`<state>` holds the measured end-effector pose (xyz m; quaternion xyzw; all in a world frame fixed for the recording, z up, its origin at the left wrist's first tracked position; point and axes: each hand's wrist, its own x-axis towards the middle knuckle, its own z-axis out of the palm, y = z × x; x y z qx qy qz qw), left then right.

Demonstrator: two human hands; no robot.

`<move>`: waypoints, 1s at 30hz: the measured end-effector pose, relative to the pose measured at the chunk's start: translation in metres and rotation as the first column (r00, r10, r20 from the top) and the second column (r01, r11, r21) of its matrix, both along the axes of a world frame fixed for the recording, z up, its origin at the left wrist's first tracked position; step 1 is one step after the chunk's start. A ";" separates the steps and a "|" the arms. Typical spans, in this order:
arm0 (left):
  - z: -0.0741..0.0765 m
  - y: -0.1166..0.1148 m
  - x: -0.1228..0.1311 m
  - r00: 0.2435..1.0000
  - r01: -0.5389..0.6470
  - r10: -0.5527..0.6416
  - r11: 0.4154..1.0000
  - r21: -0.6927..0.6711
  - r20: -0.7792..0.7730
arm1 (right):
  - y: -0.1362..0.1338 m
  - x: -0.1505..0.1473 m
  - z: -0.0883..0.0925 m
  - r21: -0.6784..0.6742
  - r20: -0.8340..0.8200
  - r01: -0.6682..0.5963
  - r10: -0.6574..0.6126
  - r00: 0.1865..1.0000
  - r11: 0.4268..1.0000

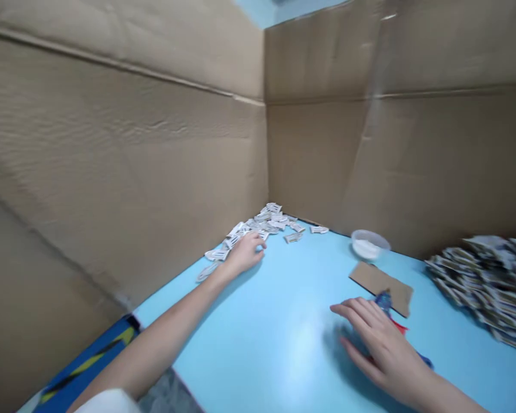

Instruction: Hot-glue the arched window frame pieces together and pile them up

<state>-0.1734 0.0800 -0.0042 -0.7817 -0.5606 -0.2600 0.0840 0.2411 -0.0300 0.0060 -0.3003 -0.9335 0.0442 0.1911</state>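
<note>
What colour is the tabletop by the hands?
The tabletop is light blue, clearest in the head view.

Small white paper slips with dark stripes (266, 223) lie in a loose heap in the corner of the blue tabletop (258, 355); a few stray toward the left hand (246, 254), which touches the heap's edge; a blurred blue and red scrap (384, 301) lies under the open right hand (380, 344), overlapping a brown cardboard strip (380, 288) set at a slant.

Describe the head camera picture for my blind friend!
The left hand rests by a pile of white paper strips on a blue table; the right hand is near a cardboard piece. Cardboard walls stand behind.
</note>
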 end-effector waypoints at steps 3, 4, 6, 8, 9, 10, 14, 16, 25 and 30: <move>-0.005 0.006 0.001 0.998 -0.008 0.011 0.999 -0.044 0.062 | 0.039 -0.054 0.002 0.097 0.182 -0.078 0.059 0.982 0.992; -0.006 0.006 0.004 0.997 -0.002 0.006 0.998 -0.058 0.074 | 0.057 -0.075 0.001 0.155 0.230 -0.082 0.045 0.972 0.985; -0.008 0.004 0.010 0.995 0.022 -0.014 0.997 -0.080 0.095 | 0.094 -0.116 -0.001 0.190 0.243 -0.061 0.014 0.970 0.980; -0.008 0.002 0.014 0.992 0.057 -0.047 0.994 -0.092 0.115 | 0.131 -0.150 -0.004 0.239 0.222 0.027 -0.082 0.972 0.971; -0.008 0.002 0.015 0.990 0.076 -0.064 0.993 -0.094 0.126 | 0.147 -0.163 -0.005 0.264 0.204 0.081 -0.138 0.969 0.961; -0.008 0.001 0.016 0.987 0.092 -0.079 0.991 -0.094 0.138 | 0.162 -0.173 -0.006 0.286 0.187 0.128 -0.186 0.964 0.950; -0.009 0.003 0.016 0.974 0.126 -0.106 0.988 -0.089 0.200 | 0.190 -0.191 -0.010 0.330 0.201 0.158 -0.232 0.952 0.931; -0.010 0.003 0.018 0.964 0.145 -0.121 0.986 -0.087 0.237 | 0.184 -0.187 -0.012 0.335 0.235 0.107 -0.193 0.953 0.936; -0.009 -0.032 0.059 0.852 0.441 -0.386 0.893 -0.088 0.355 | 0.057 -0.091 -0.010 0.241 0.332 -0.139 0.054 0.942 0.961; -0.004 -0.065 0.093 0.778 0.582 -0.516 0.807 -0.100 0.360 | -0.003 -0.042 -0.007 0.249 0.249 -0.014 -0.050 0.967 0.968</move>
